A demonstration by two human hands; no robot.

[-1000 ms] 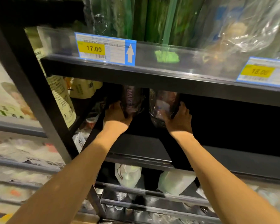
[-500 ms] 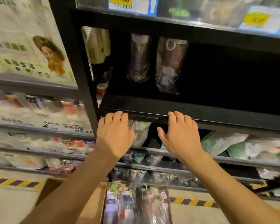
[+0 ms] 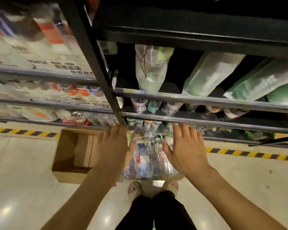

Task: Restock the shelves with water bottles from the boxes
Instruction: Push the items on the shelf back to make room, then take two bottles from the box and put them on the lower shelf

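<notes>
Head view: our left grip (image 3: 113, 146) and right grip (image 3: 184, 150) hang wide, empty, over bottles (image 3: 145, 161) at six o'clock from the shelf (image 3: 206, 119); slick wrap could slip.

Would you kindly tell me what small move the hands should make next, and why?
The left hand and right hand hover open and empty above the clear plastic-wrapped water bottles in the brown cardboard box, so probably lower both and grip a bottle each.

Cardboard box (image 3: 68, 151) on the floor (image 3: 23, 171): left half open, right half packed with wrapped bottles (image 3: 146, 160); shelf rail (image 3: 223, 123) crosses just beyond.
</notes>
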